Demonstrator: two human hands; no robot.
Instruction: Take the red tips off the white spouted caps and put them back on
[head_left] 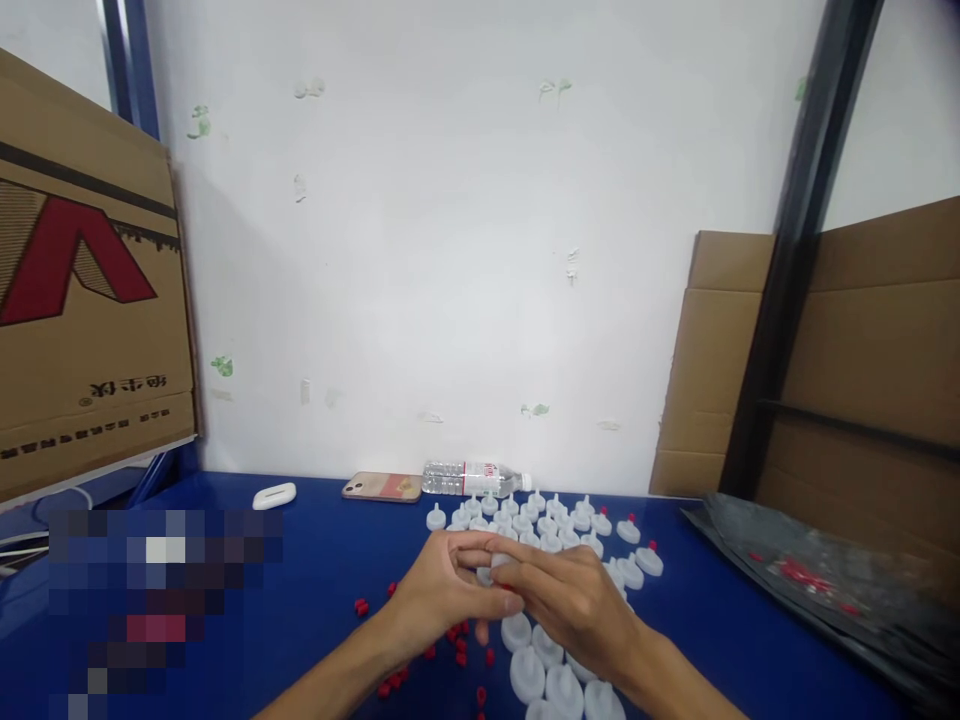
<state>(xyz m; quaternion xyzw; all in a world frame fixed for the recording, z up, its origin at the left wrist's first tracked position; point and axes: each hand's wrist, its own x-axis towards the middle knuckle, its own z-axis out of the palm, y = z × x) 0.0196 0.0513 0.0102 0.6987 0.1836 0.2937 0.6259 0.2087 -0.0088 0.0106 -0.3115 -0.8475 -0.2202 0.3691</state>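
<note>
Head view: we're holding both hands together over the middle of the table (322,570), just above the caps (551,522). L hand (439,595) is curling its fingers round one small white cap (487,574) and clamping it. R hand (574,600) is reaching across w/ fingers lying together, tips pressing on that same cap. So the cap is sitting btwn the two hands, off the table. A speck of red is showing under the R fingertips. It's prob. a plug, but too small to be sure.

Judging by this, we're mid-press, seating a red plug into the cap. A next move is calling for L gripping firm so the cap isn't twisting, R pushing straight, and both wrists staying clear of the caps right beneath them.

Other caps are standing in rough rows behind and below the hands, a few at the right w/ red tops. Loose plugs (361,606) are lying scattered left of and under L's wrist.

Along the wall a phone (382,487) and a bottle (474,477) are lying flat, nearly touching, w/ a small white case (274,495) further left. A box (90,300) is leaning at far left. Cardboard (862,350) is standing at right, and clear bags (810,575) w/ red bits inside are lying before it.
</note>
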